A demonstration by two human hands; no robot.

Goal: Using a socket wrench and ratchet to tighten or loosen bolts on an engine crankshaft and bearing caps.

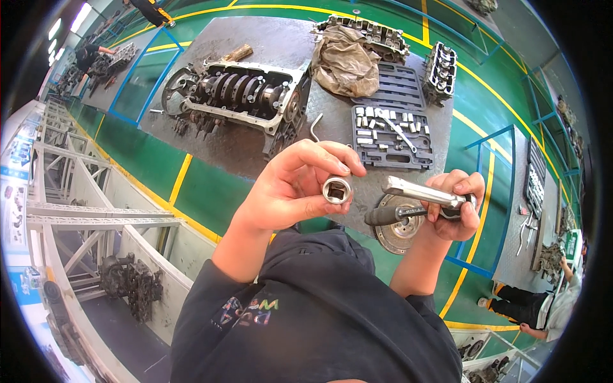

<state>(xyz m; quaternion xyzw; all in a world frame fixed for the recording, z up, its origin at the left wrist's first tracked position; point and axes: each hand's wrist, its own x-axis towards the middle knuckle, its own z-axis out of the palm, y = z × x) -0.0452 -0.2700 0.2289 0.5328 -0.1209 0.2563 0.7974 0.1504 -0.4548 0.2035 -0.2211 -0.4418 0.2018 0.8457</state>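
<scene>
Between the thumb and fingers of my left hand (300,182) is a silver socket (336,190), its square hole showing. My right hand (461,203) is wrapped round a ratchet wrench with a black handle (388,216). The same hand also grips a thick silver bar (418,190), which points toward the socket; whether the bar is joined to the ratchet is hidden by the fingers. A gap separates the bar from the socket. Past my hands, an open grey socket case (391,158) lies on the metal table (236,156), holding several sockets and a combination wrench (399,132).
An engine block (246,96) with its crankshaft exposed lies on the table's left. Crumpled brown plastic (345,62) and a cylinder head (440,73) are at the far right. A round metal disc (399,230) lies below my right hand. A person (536,309) stands at the right.
</scene>
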